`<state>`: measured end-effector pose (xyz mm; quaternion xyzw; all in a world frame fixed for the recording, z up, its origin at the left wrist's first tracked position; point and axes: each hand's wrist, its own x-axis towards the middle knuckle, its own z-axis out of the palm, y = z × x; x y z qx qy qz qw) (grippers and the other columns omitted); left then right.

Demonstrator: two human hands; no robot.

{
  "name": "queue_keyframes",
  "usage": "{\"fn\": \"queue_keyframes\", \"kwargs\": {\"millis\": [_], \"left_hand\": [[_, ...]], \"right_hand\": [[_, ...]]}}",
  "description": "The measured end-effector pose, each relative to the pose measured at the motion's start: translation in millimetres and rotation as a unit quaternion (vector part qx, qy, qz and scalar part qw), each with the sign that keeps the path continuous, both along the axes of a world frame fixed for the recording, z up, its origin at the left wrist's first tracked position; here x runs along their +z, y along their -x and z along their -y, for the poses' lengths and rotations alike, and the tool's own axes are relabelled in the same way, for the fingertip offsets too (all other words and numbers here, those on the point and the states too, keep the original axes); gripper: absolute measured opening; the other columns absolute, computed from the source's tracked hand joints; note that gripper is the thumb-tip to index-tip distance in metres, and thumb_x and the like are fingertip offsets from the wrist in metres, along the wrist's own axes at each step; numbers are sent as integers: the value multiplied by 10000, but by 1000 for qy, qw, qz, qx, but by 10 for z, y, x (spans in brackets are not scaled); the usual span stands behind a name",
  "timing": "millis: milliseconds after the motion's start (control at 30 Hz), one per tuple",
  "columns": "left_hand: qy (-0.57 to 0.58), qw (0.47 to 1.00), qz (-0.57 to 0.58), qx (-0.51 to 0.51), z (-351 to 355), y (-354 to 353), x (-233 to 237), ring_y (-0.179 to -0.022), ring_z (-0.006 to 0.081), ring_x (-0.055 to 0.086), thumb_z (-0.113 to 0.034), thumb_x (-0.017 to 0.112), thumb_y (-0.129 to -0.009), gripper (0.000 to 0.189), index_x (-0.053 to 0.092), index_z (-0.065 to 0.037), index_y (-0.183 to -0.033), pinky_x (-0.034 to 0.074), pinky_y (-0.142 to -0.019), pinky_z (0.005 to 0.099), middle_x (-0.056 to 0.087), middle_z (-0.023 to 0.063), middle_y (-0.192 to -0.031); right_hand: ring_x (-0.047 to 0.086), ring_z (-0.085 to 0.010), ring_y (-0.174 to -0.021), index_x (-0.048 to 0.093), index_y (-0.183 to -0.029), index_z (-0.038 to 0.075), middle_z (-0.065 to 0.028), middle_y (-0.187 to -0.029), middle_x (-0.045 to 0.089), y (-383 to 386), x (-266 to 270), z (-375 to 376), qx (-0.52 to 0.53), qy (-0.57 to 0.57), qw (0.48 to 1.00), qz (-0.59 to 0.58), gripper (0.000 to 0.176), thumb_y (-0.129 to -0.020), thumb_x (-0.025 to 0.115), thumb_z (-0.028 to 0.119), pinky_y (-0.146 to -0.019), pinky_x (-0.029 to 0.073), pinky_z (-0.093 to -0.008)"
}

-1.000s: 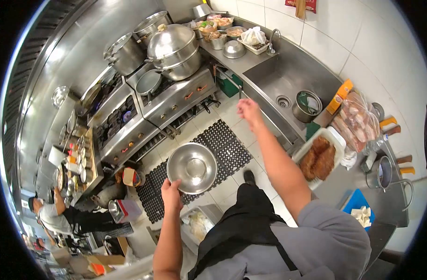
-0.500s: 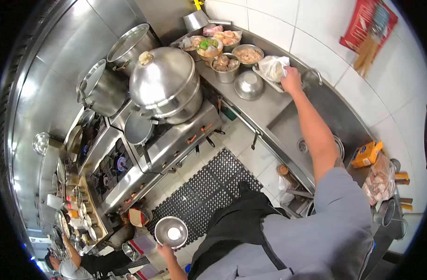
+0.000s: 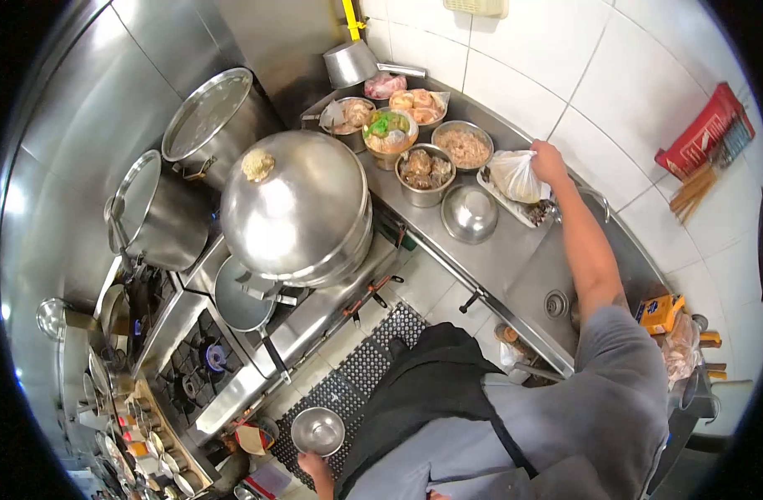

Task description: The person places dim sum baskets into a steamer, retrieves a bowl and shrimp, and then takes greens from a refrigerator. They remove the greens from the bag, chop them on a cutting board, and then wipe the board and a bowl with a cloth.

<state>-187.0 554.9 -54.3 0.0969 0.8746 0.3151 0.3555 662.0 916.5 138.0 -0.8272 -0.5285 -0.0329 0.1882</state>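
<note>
Apron (image 3: 431,400) in black lies nearest, between five and six o'clock in the head view. Just past six, toward seven, the person's left hand (image 3: 315,468) is clamped on the rim of a metal bowl (image 3: 318,432), which hangs over a black floor mat (image 3: 356,379) with its shiny inside facing up.

Farther out, the right arm (image 3: 594,258) reaches past the sink (image 3: 533,277) at three o'clock. At two o'clock, the right hand (image 3: 550,162) is closed on the gathered top of a translucent plastic bag (image 3: 515,177). The bag sits at a white tray (image 3: 506,202) holding dark bits; whether it rests there or is slightly lifted cannot be told. Beside the tray, toward eight o'clock from the bag, is an upturned bowl (image 3: 469,214); at ten o'clock from it is a dish of minced-looking food (image 3: 462,147).

A big domed lid (image 3: 294,204) stands at ten o'clock from the centre, with a frying pan (image 3: 240,293) just below it and a blue flame (image 3: 213,357) toward eight. Beyond, two tall pots stand near the metal wall, a saucepan (image 3: 350,65) leans near twelve, and a red packet (image 3: 705,129) hangs on white tiles past two.
</note>
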Motion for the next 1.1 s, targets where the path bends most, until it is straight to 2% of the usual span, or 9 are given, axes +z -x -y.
{"fn": "queue_keyframes", "kwargs": {"millis": [133, 167, 367, 467, 600, 700, 867, 1000, 1100], "left_hand": [[-50, 998, 11, -31, -312, 68, 10, -617, 228, 616, -7, 463, -779, 200, 536, 9, -964, 539, -468, 362, 596, 115, -834], [-131, 988, 13, 78, -472, -228, 141, -630, 233, 623, -11, 449, -791, 209, 537, 14, -979, 539, -468, 362, 605, 123, -850], [-112, 991, -3, 69, -689, -495, 199, -688, 248, 642, -10, 456, -798, 238, 539, 24, -1018, 547, -503, 363, 623, 140, -915], [-119, 991, -38, 52, -818, -755, 360, -683, 226, 631, -9, 462, -790, 226, 538, 27, -1000, 540, -503, 347, 605, 115, -871], [-118, 990, -77, 2, -1101, -1244, 877, -762, 185, 615, -7, 474, -782, 255, 553, 35, -1021, 520, -601, 323, 597, 88, -857], [-179, 983, -32, -4, -1203, -1360, 969, -810, 176, 603, -17, 494, -787, 268, 565, 57, -1034, 488, -706, 301, 616, 96, -908], [-178, 982, -20, -64, -1523, -1835, 1256, -819, 185, 597, -21, 509, -785, 303, 581, 61, -1069, 487, -748, 323, 635, 111, -982], [-174, 976, 48, -121, -1760, -2040, 1086, -841, 181, 597, -35, 534, -785, 302, 595, 50, -1069, 472, -776, 309, 639, 97, -975], [-187, 954, 81, -218, -2051, -2364, 973, -863, 180, 605, -35, 546, -786, 324, 594, 57, -1092, 463, -811, 298, 654, 91, -984]], "right_hand": [[618, -419, -945, 631, -1020, 26, -241, -978, 659, 13, 624, -341, 32, -118, 992, 27, 251, -784, 590, 102, -833, 487, -467], [621, -422, -941, 629, -1018, 21, -245, -969, 661, 19, 780, -520, 30, -140, 990, 21, 251, -786, 595, 110, -831, 488, -470], [625, -439, -934, 627, -1000, 38, -253, -945, 668, 306, 1315, -1835, 17, -223, 973, -55, 253, -783, 627, 167, -824, 489, -480], [630, -422, -947, 637, -998, 67, -237, -969, 674, 434, 1058, -2557, 30, -251, 964, -81, 243, -786, 632, 185, -832, 496, -471], [639, -375, -985, 663, -1071, 106, -187, -1035, 681, 572, 165, -3546, 72, -90, 982, -151, 345, -802, 694, 319, -883, 493, -441], [585, -360, -1128, 620, -1234, 104, -187, -1191, 636, 604, -195, -3729, 213, 63, 975, 3, 516, -833, 661, 426, -979, 451, -421], [540, -352, -1216, 534, -1340, 47, -193, -1324, 565, 223, 262, -2846, 255, 92, 960, -75, 659, -859, 634, 486, -1028, 423, -406], [597, -298, -1150, 547, -1319, 37, -173, -1271, 610, -258, 452, -1409, 214, 86, 957, -173, 561, -882, 649, 374, -997, 451, -379], [642, -293, -1043, 626, -1202, 39, -166, -1089, 682, -505, -56, -296, 108, 175, 964, -172, 355, -890, 602, 206, -905, 495, -382]]}}
